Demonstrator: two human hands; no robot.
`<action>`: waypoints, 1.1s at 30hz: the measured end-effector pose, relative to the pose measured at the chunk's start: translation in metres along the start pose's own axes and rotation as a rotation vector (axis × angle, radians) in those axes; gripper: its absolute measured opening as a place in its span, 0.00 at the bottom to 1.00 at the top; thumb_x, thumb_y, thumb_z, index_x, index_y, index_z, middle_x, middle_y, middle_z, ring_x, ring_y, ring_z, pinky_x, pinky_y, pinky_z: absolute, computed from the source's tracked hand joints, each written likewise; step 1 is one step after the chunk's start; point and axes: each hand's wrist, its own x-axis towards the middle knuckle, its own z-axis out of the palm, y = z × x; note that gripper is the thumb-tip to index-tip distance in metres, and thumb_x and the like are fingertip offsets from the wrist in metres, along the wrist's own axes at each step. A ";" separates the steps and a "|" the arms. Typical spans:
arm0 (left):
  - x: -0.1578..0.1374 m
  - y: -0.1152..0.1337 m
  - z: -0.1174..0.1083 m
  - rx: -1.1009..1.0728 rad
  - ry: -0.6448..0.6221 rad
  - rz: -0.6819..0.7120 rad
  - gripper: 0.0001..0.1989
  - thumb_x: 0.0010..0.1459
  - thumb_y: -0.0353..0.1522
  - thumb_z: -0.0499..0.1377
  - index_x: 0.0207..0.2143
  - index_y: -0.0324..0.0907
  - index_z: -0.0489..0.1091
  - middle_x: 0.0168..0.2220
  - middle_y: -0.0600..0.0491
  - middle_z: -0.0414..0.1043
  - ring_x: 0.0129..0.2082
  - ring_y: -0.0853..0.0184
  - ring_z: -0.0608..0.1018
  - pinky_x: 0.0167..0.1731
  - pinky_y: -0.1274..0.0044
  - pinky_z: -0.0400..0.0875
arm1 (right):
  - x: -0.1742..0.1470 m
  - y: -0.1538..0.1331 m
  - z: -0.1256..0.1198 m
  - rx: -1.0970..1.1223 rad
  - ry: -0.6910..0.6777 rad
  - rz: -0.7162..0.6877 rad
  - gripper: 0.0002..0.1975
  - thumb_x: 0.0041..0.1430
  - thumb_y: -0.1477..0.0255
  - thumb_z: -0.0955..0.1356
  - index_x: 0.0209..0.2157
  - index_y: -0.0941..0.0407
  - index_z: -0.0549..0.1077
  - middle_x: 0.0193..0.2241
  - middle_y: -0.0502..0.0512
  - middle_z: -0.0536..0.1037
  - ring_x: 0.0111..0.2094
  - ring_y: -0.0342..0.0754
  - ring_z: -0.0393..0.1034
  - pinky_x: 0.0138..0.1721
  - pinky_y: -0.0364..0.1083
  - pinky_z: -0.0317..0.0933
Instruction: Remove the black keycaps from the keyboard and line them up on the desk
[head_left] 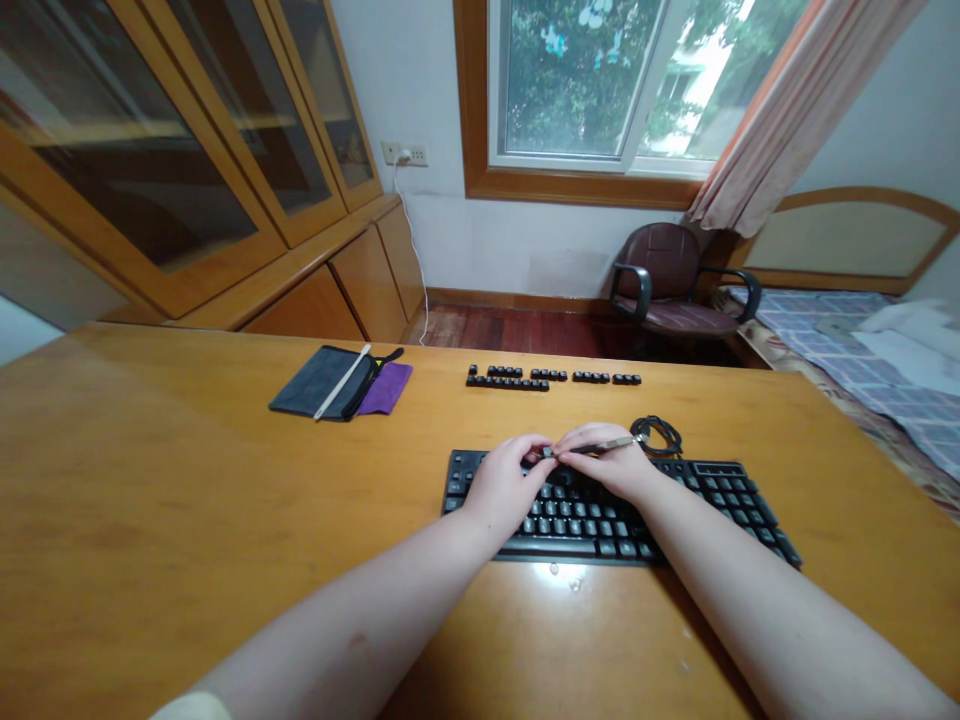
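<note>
A black keyboard (551, 547) lies on the wooden desk, its upper middle covered by both hands. Above that part, my left hand (501, 492) pinches a small dark keycap (547, 453) between thumb and fingers. My right hand (619, 468) is closed on a slim dark tool with a metallic end (606, 445), held like a pen; its tip meets the keycap at my left fingertips. Whether the tool is tweezers or a small brush I cannot tell. Beyond the keyboard, loose black keycaps (517, 384) stand in two rows.
A coiled black cable (660, 433) rests just behind the keyboard. To the left lie a grey pouch (311, 383), a pale thin stick (343, 382) and a purple cloth (387, 388). An office chair (664, 275) stands beyond the desk (225, 500), near a bed (814, 340).
</note>
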 end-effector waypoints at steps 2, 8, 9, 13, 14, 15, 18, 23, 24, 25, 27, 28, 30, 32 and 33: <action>0.000 -0.001 0.000 0.019 -0.005 0.003 0.10 0.55 0.33 0.57 0.40 0.43 0.72 0.36 0.54 0.76 0.36 0.66 0.75 0.40 0.75 0.70 | 0.000 0.001 0.001 -0.017 0.007 -0.006 0.06 0.54 0.69 0.69 0.32 0.54 0.78 0.31 0.54 0.80 0.33 0.47 0.75 0.39 0.46 0.69; 0.001 -0.007 0.002 0.044 -0.011 0.027 0.12 0.60 0.35 0.51 0.42 0.44 0.72 0.40 0.52 0.75 0.42 0.65 0.75 0.45 0.73 0.68 | 0.000 -0.002 0.002 -0.070 0.025 -0.064 0.06 0.55 0.69 0.68 0.31 0.54 0.78 0.31 0.54 0.80 0.33 0.47 0.75 0.38 0.46 0.69; 0.001 -0.008 0.002 0.029 -0.006 0.022 0.12 0.61 0.34 0.50 0.41 0.44 0.72 0.41 0.53 0.75 0.43 0.65 0.75 0.45 0.73 0.68 | 0.000 -0.002 0.002 -0.065 0.019 -0.080 0.06 0.55 0.69 0.68 0.31 0.54 0.78 0.31 0.54 0.80 0.33 0.47 0.75 0.38 0.46 0.69; 0.003 -0.010 0.004 -0.031 0.032 -0.023 0.10 0.58 0.32 0.54 0.41 0.42 0.70 0.40 0.52 0.75 0.38 0.67 0.76 0.43 0.75 0.70 | -0.001 -0.004 0.000 -0.022 -0.030 -0.119 0.05 0.55 0.70 0.68 0.32 0.54 0.77 0.32 0.55 0.80 0.34 0.47 0.75 0.39 0.47 0.69; 0.003 -0.011 0.004 -0.033 0.046 -0.028 0.10 0.57 0.31 0.55 0.42 0.42 0.69 0.41 0.52 0.74 0.38 0.67 0.76 0.43 0.74 0.70 | -0.001 -0.004 -0.001 -0.009 -0.040 -0.113 0.06 0.56 0.69 0.68 0.32 0.54 0.77 0.32 0.56 0.80 0.35 0.48 0.74 0.40 0.48 0.68; 0.003 -0.011 0.004 -0.034 0.061 -0.031 0.11 0.57 0.31 0.55 0.43 0.42 0.68 0.42 0.52 0.74 0.38 0.67 0.76 0.44 0.74 0.70 | -0.002 -0.004 -0.001 0.004 -0.047 -0.101 0.07 0.57 0.69 0.67 0.32 0.55 0.77 0.33 0.57 0.79 0.36 0.48 0.74 0.40 0.48 0.68; 0.003 -0.013 0.004 -0.065 0.076 -0.038 0.12 0.60 0.31 0.51 0.46 0.42 0.66 0.44 0.50 0.73 0.42 0.67 0.75 0.45 0.74 0.69 | -0.004 -0.004 -0.003 0.020 -0.003 -0.065 0.14 0.62 0.67 0.62 0.31 0.56 0.77 0.36 0.59 0.78 0.38 0.49 0.73 0.42 0.49 0.66; 0.003 -0.015 0.004 -0.097 0.052 -0.072 0.14 0.63 0.31 0.45 0.50 0.42 0.61 0.42 0.51 0.74 0.39 0.69 0.76 0.42 0.75 0.70 | -0.006 0.003 -0.002 -0.153 0.229 0.015 0.16 0.64 0.67 0.58 0.36 0.56 0.75 0.30 0.56 0.77 0.35 0.48 0.72 0.40 0.48 0.65; 0.002 -0.015 0.004 -0.076 0.042 -0.070 0.14 0.63 0.31 0.45 0.50 0.43 0.61 0.42 0.52 0.74 0.39 0.68 0.76 0.42 0.75 0.70 | -0.007 0.005 -0.001 -0.212 0.216 0.028 0.15 0.64 0.67 0.59 0.38 0.55 0.75 0.31 0.56 0.77 0.34 0.47 0.71 0.39 0.47 0.65; 0.002 -0.015 0.004 -0.050 0.030 -0.064 0.15 0.63 0.31 0.45 0.51 0.43 0.60 0.42 0.52 0.74 0.40 0.68 0.76 0.42 0.74 0.69 | -0.007 0.005 -0.001 -0.264 0.176 0.034 0.14 0.63 0.67 0.60 0.39 0.55 0.75 0.32 0.56 0.77 0.33 0.47 0.71 0.38 0.46 0.64; 0.001 -0.013 0.003 0.005 0.007 -0.045 0.15 0.63 0.31 0.45 0.51 0.44 0.60 0.42 0.52 0.74 0.42 0.66 0.75 0.44 0.73 0.68 | -0.007 0.005 0.001 -0.341 0.062 0.033 0.12 0.61 0.66 0.63 0.41 0.55 0.74 0.30 0.55 0.77 0.29 0.45 0.71 0.33 0.44 0.64; 0.001 -0.013 0.003 0.028 -0.001 -0.037 0.15 0.63 0.31 0.45 0.52 0.44 0.60 0.42 0.52 0.74 0.43 0.65 0.75 0.44 0.73 0.68 | -0.007 0.004 0.002 -0.366 0.009 0.034 0.12 0.59 0.66 0.64 0.42 0.55 0.74 0.28 0.54 0.77 0.27 0.44 0.70 0.31 0.43 0.63; 0.001 -0.011 0.003 0.059 -0.014 -0.027 0.16 0.63 0.31 0.45 0.52 0.44 0.59 0.42 0.52 0.74 0.44 0.64 0.75 0.45 0.72 0.67 | -0.006 0.001 0.004 -0.401 -0.074 0.038 0.14 0.57 0.65 0.67 0.42 0.55 0.74 0.24 0.52 0.76 0.24 0.43 0.68 0.28 0.41 0.61; 0.001 -0.011 0.003 0.078 -0.030 -0.017 0.16 0.62 0.31 0.45 0.52 0.43 0.59 0.42 0.52 0.74 0.44 0.64 0.75 0.45 0.71 0.67 | -0.005 -0.002 0.005 -0.418 -0.118 0.041 0.13 0.56 0.65 0.67 0.42 0.55 0.74 0.27 0.52 0.77 0.25 0.43 0.69 0.29 0.41 0.61; 0.002 -0.011 0.003 0.085 -0.040 -0.014 0.16 0.62 0.31 0.46 0.52 0.44 0.59 0.42 0.52 0.74 0.44 0.64 0.75 0.45 0.71 0.67 | -0.005 -0.003 0.006 -0.422 -0.134 0.040 0.12 0.56 0.66 0.67 0.41 0.55 0.74 0.28 0.53 0.77 0.26 0.43 0.69 0.30 0.41 0.61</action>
